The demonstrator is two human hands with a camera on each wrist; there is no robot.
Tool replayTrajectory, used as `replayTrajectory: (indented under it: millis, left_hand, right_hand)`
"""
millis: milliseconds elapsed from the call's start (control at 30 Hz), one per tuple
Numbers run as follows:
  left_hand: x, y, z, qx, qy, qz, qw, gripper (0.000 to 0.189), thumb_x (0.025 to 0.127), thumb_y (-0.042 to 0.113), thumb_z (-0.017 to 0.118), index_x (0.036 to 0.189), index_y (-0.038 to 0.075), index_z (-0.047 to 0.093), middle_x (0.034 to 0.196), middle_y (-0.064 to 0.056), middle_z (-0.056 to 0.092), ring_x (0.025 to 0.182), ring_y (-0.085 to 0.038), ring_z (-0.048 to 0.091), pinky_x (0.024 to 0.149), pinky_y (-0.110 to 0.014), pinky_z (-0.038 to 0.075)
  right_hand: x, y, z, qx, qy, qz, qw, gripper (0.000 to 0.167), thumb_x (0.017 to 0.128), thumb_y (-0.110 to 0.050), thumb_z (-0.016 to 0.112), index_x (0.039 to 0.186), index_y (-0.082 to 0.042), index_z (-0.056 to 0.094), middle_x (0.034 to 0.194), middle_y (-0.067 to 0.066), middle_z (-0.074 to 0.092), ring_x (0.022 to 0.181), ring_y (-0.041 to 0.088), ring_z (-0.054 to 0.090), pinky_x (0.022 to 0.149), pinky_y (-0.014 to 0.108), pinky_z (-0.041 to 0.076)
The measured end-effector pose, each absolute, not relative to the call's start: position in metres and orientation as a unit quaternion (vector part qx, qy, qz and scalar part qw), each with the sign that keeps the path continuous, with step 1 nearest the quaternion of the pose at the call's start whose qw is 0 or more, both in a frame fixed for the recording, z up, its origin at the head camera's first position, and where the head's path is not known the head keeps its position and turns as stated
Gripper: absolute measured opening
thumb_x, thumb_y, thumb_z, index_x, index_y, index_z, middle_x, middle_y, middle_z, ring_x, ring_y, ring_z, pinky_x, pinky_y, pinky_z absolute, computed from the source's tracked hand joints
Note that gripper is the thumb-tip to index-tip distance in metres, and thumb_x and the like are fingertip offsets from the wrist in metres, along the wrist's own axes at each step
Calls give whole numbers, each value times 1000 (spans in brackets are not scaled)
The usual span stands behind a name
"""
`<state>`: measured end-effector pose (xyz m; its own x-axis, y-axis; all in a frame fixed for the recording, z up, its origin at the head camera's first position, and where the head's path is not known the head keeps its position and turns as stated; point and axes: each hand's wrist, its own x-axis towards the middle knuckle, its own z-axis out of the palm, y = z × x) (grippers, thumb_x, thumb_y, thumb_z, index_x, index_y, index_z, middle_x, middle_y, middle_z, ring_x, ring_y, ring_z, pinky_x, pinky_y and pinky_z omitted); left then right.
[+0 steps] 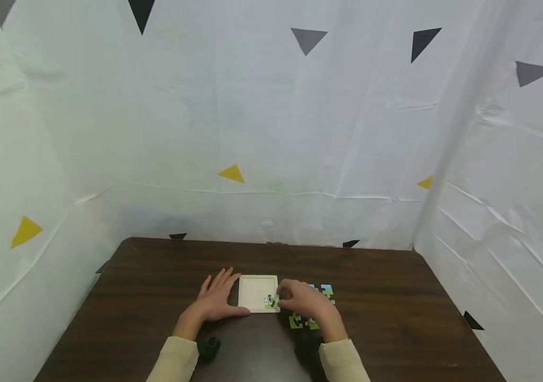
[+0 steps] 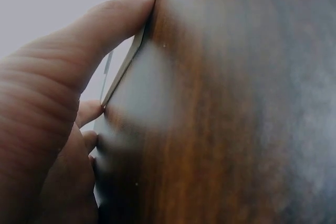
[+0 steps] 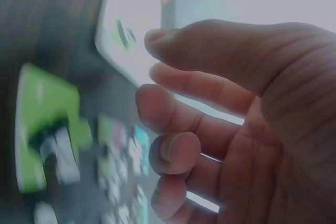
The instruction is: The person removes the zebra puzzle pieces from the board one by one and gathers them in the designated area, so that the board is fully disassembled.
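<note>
A shallow, pale square puzzle tray lies on the table, with one green, black and white jigsaw piece in its near right corner. My left hand is spread along the tray's left side. Its thumb presses the near edge, and its other fingers are fairly straight. At the tray's right edge hovers my right hand, fingers loosely bent, with a gap between thumb and forefinger and nothing held. Loose jigsaw pieces lie under and beside it, partly hidden; a green one appears large and blurred in the right wrist view.
The dark wooden table has rounded far corners. White sheeting with grey, black and yellow triangles hangs behind it and along both sides. A small black object sits at the left wrist.
</note>
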<state>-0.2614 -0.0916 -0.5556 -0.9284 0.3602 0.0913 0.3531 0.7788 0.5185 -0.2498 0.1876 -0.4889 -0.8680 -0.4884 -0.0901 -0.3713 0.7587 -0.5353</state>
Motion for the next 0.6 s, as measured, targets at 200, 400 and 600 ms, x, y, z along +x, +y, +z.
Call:
replayTrajectory:
  millis: [200,400,600]
  left_hand:
    - [-267,-92,-566,188,943,276,-1,110,71,76,68,155,15,31,163,-11,15,149,-32,8,113,-62,-2]
    - [-264,-93,-559,185,945,270,7,109,72,74,69,155,14,31,163,-12,15,149,-34,8,112,-63,-1]
    - [-268,-93,-568,185,946,267,4,111,71,78,66,156,17,28,163,-9,12,149,-31,6,113,-61,-4]
  right_hand:
    - [-257,170,-501,-228,938,-234,114,29,91,-24,71,116,-13,62,74,-2,56,58,14,49,51,33,42]
    - [-259,166,-503,-224,936,-244,119,29,88,-22,74,111,-12,59,74,-1,55,57,15,48,50,33,40]
    - [-260,165,-501,-222,928,-265,134,26,90,-19,73,110,-13,59,72,1,57,55,16,48,48,33,41]
